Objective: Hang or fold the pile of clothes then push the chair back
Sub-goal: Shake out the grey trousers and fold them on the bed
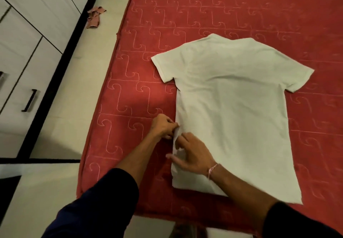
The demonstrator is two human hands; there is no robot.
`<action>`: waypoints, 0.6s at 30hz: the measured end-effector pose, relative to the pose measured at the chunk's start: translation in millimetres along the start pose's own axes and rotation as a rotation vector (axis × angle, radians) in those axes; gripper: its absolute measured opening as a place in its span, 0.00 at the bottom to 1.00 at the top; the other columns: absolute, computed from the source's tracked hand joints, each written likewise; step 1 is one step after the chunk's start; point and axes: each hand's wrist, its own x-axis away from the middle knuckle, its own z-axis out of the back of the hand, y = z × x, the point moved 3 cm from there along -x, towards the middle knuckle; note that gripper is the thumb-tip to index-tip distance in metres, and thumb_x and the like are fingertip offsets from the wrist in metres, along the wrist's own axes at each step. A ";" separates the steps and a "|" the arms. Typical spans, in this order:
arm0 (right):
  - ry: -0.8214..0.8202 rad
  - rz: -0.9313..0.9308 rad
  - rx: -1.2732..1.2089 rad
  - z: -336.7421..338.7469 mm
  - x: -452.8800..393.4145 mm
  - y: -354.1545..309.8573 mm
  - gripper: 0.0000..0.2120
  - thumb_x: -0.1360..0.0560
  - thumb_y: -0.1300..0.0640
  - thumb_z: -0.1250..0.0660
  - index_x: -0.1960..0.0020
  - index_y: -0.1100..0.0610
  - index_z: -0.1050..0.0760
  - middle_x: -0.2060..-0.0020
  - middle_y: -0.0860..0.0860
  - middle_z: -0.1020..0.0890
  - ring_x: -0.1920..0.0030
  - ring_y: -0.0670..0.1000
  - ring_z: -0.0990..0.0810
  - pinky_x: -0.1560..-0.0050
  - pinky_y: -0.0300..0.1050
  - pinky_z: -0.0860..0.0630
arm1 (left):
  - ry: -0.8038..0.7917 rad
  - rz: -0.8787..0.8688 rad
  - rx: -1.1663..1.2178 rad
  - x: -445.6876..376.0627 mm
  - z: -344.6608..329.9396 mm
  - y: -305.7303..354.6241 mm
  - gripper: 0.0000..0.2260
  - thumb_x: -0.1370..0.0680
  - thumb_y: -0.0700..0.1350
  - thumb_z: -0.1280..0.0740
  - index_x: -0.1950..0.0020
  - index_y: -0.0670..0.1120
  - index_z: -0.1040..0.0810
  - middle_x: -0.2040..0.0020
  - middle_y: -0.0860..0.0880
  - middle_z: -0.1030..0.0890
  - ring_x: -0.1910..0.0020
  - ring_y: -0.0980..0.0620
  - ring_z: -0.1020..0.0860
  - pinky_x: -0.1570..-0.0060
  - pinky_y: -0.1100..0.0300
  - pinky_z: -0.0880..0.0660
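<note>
A white T-shirt [232, 111] lay flat at centre frame on the red bed [241, 5], folding barely begun, as the left hand [163, 126] pinched its side edge and the right hand [193, 156] pressed it with loose fingers.

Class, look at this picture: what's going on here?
A person is folding a white T-shirt spread flat on a red quilted mattress. The left hand pinches the shirt's left side edge, and the right hand rests on the fabric beside it. Both sleeves lie unfolded. A crumpled cloth lies on the floor.
</note>
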 end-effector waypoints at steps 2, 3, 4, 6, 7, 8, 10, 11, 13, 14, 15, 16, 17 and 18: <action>-0.124 0.020 0.063 -12.8 37.5 -17.0 0.27 0.29 0.28 0.35 0.51 0.52 0.29 0.56 0.46 0.27 0.58 0.46 0.32 0.58 0.38 0.36 | -0.063 0.038 -0.027 22.2 -8.7 -18.2 0.05 0.23 0.40 0.28 0.56 0.38 0.19 0.58 0.40 0.17 0.64 0.45 0.18 0.61 0.49 0.17; -0.185 0.013 0.103 -18.7 53.4 -21.5 0.29 0.30 0.26 0.36 0.49 0.52 0.29 0.54 0.46 0.27 0.57 0.46 0.32 0.57 0.39 0.34 | -0.097 0.051 -0.057 35.9 -12.7 -26.4 0.04 0.23 0.39 0.28 0.54 0.37 0.19 0.57 0.40 0.18 0.63 0.45 0.19 0.62 0.51 0.17; -0.231 -0.004 0.129 -25.0 66.0 -21.6 0.30 0.30 0.26 0.36 0.46 0.51 0.30 0.51 0.46 0.27 0.55 0.47 0.32 0.55 0.40 0.31 | -0.124 0.059 -0.081 47.1 -17.0 -34.0 0.04 0.23 0.38 0.29 0.53 0.36 0.20 0.57 0.40 0.18 0.62 0.45 0.19 0.63 0.53 0.18; -0.251 -0.061 0.098 -31.7 85.2 -24.2 0.24 0.27 0.34 0.33 0.40 0.49 0.31 0.46 0.46 0.27 0.50 0.48 0.30 0.51 0.44 0.26 | -0.155 0.074 -0.073 68.3 -21.3 -48.2 0.06 0.23 0.37 0.28 0.51 0.34 0.20 0.57 0.40 0.19 0.61 0.46 0.19 0.65 0.56 0.19; -0.246 -0.088 0.079 -34.3 91.2 -24.9 0.21 0.25 0.40 0.32 0.38 0.49 0.31 0.45 0.47 0.27 0.48 0.50 0.28 0.50 0.47 0.25 | -0.169 0.082 -0.043 75.5 -22.2 -55.3 0.06 0.23 0.37 0.29 0.49 0.34 0.20 0.57 0.40 0.18 0.62 0.46 0.19 0.66 0.57 0.20; -0.235 -0.102 0.082 -36.9 96.3 -26.3 0.18 0.23 0.46 0.33 0.37 0.49 0.30 0.44 0.48 0.26 0.47 0.52 0.27 0.50 0.48 0.24 | -0.184 0.080 -0.018 82.5 -23.5 -63.3 0.07 0.23 0.37 0.29 0.48 0.33 0.20 0.57 0.40 0.18 0.62 0.48 0.19 0.67 0.59 0.19; -0.182 -0.108 0.121 -40.6 100.4 -29.4 0.15 0.20 0.53 0.36 0.35 0.52 0.28 0.45 0.51 0.24 0.47 0.54 0.25 0.53 0.48 0.24 | -0.228 0.070 0.001 94.0 -25.3 -75.3 0.06 0.22 0.37 0.29 0.48 0.35 0.20 0.57 0.41 0.18 0.61 0.49 0.18 0.62 0.58 0.18; -0.152 -0.120 0.131 -41.7 101.1 -33.1 0.14 0.19 0.53 0.37 0.34 0.53 0.26 0.46 0.51 0.23 0.48 0.55 0.24 0.55 0.47 0.25 | -0.244 0.066 0.009 99.6 -24.3 -81.7 0.06 0.22 0.38 0.29 0.49 0.36 0.20 0.56 0.41 0.17 0.60 0.49 0.18 0.59 0.58 0.18; -0.090 -0.153 0.123 -41.3 100.9 -40.3 0.12 0.17 0.51 0.38 0.38 0.54 0.23 0.49 0.51 0.21 0.51 0.54 0.24 0.58 0.47 0.26 | -0.274 0.063 0.033 106.3 -22.1 -91.6 0.04 0.22 0.38 0.30 0.49 0.37 0.20 0.56 0.41 0.17 0.58 0.49 0.17 0.55 0.57 0.18; -0.059 -0.167 0.119 -40.9 101.5 -43.1 0.11 0.17 0.50 0.38 0.41 0.55 0.22 0.50 0.51 0.21 0.52 0.53 0.24 0.59 0.47 0.25 | -0.289 0.065 0.046 108.0 -21.5 -94.8 0.04 0.21 0.38 0.31 0.49 0.37 0.20 0.56 0.42 0.17 0.58 0.49 0.17 0.54 0.57 0.17; -0.028 -0.174 0.125 -40.3 102.1 -45.7 0.11 0.17 0.49 0.39 0.44 0.55 0.22 0.52 0.51 0.21 0.54 0.53 0.24 0.59 0.48 0.25 | -0.305 0.075 0.063 109.8 -20.7 -97.0 0.04 0.21 0.38 0.31 0.49 0.37 0.20 0.55 0.41 0.17 0.58 0.49 0.16 0.54 0.56 0.17; 0.004 -0.177 0.142 -41.0 104.7 -47.6 0.11 0.17 0.49 0.39 0.46 0.55 0.22 0.53 0.50 0.21 0.55 0.53 0.24 0.60 0.50 0.25 | -0.324 0.092 0.091 112.7 -20.2 -99.4 0.04 0.21 0.38 0.31 0.49 0.37 0.20 0.55 0.41 0.16 0.57 0.48 0.16 0.54 0.55 0.17; 0.029 -0.180 0.160 -41.6 106.6 -48.8 0.12 0.17 0.48 0.40 0.47 0.54 0.22 0.54 0.50 0.22 0.56 0.53 0.25 0.61 0.50 0.25 | -0.334 0.108 0.123 115.1 -19.5 -101.9 0.05 0.21 0.39 0.30 0.50 0.37 0.20 0.56 0.41 0.16 0.58 0.47 0.15 0.55 0.54 0.17; 0.040 -0.180 0.173 -42.4 108.7 -50.5 0.13 0.17 0.47 0.41 0.48 0.54 0.23 0.55 0.50 0.22 0.57 0.53 0.25 0.61 0.50 0.26 | -0.328 0.112 0.154 116.7 -19.4 -105.0 0.05 0.22 0.39 0.29 0.51 0.37 0.20 0.57 0.42 0.16 0.59 0.46 0.15 0.57 0.54 0.17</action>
